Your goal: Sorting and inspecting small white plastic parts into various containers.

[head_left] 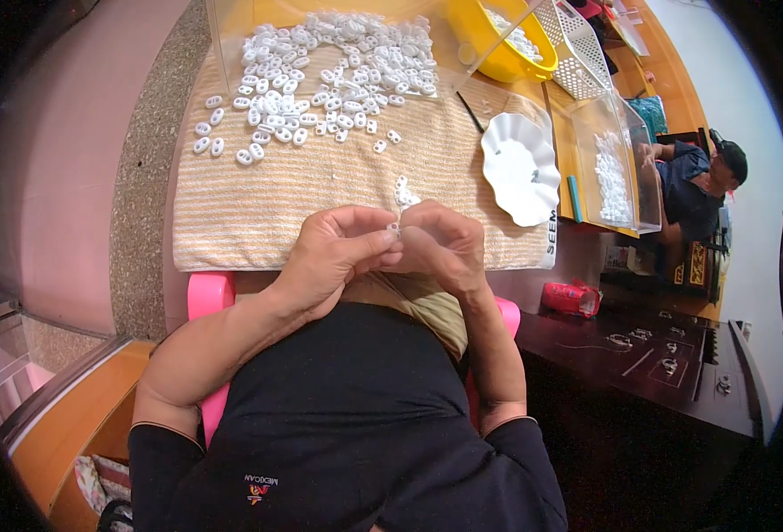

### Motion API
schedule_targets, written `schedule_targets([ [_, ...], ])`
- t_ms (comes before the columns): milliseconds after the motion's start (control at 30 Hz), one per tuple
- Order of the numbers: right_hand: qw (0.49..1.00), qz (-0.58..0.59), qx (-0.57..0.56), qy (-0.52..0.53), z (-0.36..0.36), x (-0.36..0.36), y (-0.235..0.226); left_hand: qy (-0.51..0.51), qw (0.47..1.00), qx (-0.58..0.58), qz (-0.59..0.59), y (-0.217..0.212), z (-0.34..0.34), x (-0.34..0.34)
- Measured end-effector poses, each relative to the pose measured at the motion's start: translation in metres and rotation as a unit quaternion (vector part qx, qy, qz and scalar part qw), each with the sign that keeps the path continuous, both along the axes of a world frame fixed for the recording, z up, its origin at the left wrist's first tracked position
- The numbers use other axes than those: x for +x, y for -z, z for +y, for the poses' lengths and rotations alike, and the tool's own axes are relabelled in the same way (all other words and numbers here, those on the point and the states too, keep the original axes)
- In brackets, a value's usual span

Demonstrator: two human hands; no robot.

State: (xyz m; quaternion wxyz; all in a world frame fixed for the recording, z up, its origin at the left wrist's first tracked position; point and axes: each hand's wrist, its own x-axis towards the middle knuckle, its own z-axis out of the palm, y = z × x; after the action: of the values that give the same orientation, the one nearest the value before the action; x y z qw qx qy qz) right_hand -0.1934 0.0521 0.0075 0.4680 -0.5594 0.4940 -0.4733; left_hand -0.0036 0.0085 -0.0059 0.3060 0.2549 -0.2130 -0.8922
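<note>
My left hand (338, 251) pinches a small white plastic piece (394, 230) with holes between thumb and forefinger, above the near edge of the striped towel. Close against it is my right hand (447, 246), its fingers curled together and slightly blurred; what they grip is too small to make out. Just beyond my fingertips, a few loose white pieces (405, 193) lie on the towel (258, 208). Farther off spreads a large heap of white oval two-hole pieces (338, 66), some scattered toward me.
A scalloped white dish (520, 168) with small dark bits sits right of the towel. Behind it stand a yellow basin (542, 58) and a white perforated basket (578, 53). At the right, another person (697, 182) is beside a clear bin (644, 177) of white pieces.
</note>
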Motion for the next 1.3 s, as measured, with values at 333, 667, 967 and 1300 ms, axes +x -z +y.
schedule_targets([
  [333,0.999,0.050,0.019,-0.007,0.001,0.000,-0.003,-0.002,1.000,-0.006,-0.019,0.002,0.002,0.000],
  [667,0.998,0.048,0.043,0.005,0.003,0.007,-0.013,0.000,1.000,-0.018,-0.025,0.002,0.002,0.000],
  [967,0.991,0.000,0.135,-0.002,0.002,0.016,-0.033,-0.006,0.996,-0.071,-0.045,0.003,0.003,0.001],
  [1300,0.990,0.001,0.138,-0.014,0.000,0.011,-0.031,-0.018,0.995,-0.089,-0.042,0.003,0.005,-0.002],
])
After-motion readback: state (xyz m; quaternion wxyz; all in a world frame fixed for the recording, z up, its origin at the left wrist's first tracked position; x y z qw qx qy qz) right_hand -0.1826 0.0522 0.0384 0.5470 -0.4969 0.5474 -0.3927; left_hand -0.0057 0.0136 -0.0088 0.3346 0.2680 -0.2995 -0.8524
